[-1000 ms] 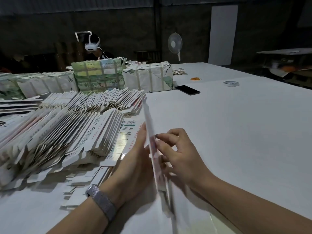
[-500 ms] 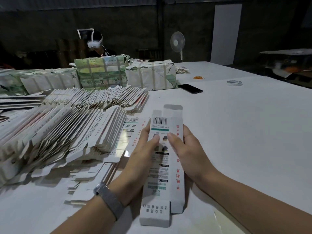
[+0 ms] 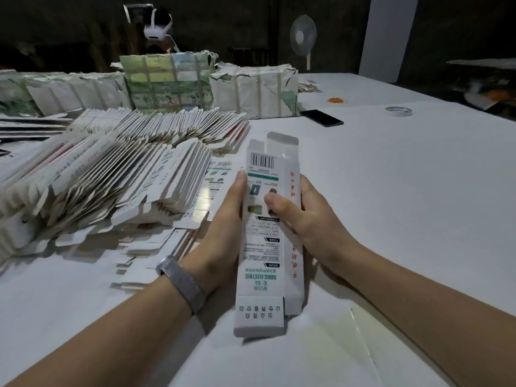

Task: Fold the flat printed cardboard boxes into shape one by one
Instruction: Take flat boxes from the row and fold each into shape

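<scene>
**Desk:** What are you holding, nearest the lens?

**Floor:** A long white printed cardboard box (image 3: 268, 236), pinched between your two bare hands just above the white table (image 3: 391, 191). Your left hand (image 3: 223, 236) lies flat along its left edge, fingers straight and together. Your right hand (image 3: 304, 219) wraps the right edge, thumb pressed onto the printed face, so both hands are closed on the box (how far the far-side fingers curl, I cannot tell).

**Desk:** Which way does it point?

**Floor:** Its long axis runs away from you. The lettered tuck flap (image 3: 259, 317) sits nearest your body, the barcode end with its open flaps farthest.

**Desk:** And the step?

**Floor:** You appear to be squaring the sleeve open. Squeeze the two side creases evenly toward each other, keep your thumb off the fold lines, and let all four corners set before tucking either end.

**Desk:** Beyond that?

**Floor:** To your left, fanned stacks of flat white box blanks (image 3: 111, 185); farther back, paper-wrapped strapped bundles (image 3: 251, 90), a black phone (image 3: 321, 117) and a tape roll (image 3: 398, 110).
</scene>
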Available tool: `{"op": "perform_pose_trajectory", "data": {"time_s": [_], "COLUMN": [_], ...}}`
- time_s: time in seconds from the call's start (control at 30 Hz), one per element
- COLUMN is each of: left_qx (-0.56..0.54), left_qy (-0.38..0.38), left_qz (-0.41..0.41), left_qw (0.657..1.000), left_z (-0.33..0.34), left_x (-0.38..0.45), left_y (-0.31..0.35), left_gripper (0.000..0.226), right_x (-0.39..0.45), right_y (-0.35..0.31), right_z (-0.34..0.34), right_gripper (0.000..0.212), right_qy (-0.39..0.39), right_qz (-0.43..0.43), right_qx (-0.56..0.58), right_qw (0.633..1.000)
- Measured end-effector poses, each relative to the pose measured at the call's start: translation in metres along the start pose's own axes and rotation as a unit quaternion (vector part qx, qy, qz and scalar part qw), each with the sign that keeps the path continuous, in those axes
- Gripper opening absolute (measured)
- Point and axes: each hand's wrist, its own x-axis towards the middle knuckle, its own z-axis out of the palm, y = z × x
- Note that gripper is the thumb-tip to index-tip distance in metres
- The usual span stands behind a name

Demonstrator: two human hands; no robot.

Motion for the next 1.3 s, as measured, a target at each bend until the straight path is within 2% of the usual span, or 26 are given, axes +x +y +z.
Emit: {"op": "perform_pose_trajectory", "data": {"time_s": [0.13, 0.43, 0.63, 0.7, 0.8, 0.97, 1.1, 1.3], "left_qx": [0.053, 0.136, 0.204, 0.196, 0.158, 0.14, 0.126, 0.075], "left_qy": [0.005, 0.0, 0.014, 0.016, 0.031, 0.094, 0.099, 0.094], "left_qz": [0.03, 0.077, 0.131, 0.124, 0.077, 0.054, 0.045, 0.047], "left_qw": [0.998, 0.988, 0.97, 0.973, 0.984, 0.984, 0.986, 0.992], "left_z": [0.004, 0.009, 0.013, 0.011, 0.008, 0.005, 0.004, 0.007], "left_x": [-0.001, -0.005, -0.003, -0.003, 0.0, 0.005, 0.005, 0.002], "left_y": [-0.005, -0.015, -0.015, -0.016, -0.017, -0.013, -0.01, -0.007], "left_gripper": [0.054, 0.069, 0.058, 0.051, 0.06, 0.054, 0.058, 0.061], "right_x": [-0.001, -0.003, -0.006, -0.006, -0.006, -0.006, -0.005, -0.003], "right_y": [-0.003, -0.004, -0.006, -0.007, -0.006, -0.005, -0.004, -0.001], "right_z": [-0.001, -0.003, 0.0, 0.0, 0.001, 0.003, 0.003, 0.003], "right_gripper": [0.049, 0.052, 0.047, 0.044, 0.043, 0.045, 0.047, 0.038], "right_qy": [-0.028, -0.065, -0.066, -0.069, -0.071, -0.084, -0.083, -0.051], "right_qz": [0.001, 0.001, 0.0, 0.003, 0.011, 0.02, 0.02, 0.01], "right_qx": [0.011, 0.037, 0.076, 0.084, 0.093, 0.085, 0.082, 0.048], "right_qw": [1.0, 0.997, 0.995, 0.994, 0.993, 0.993, 0.993, 0.998]}}
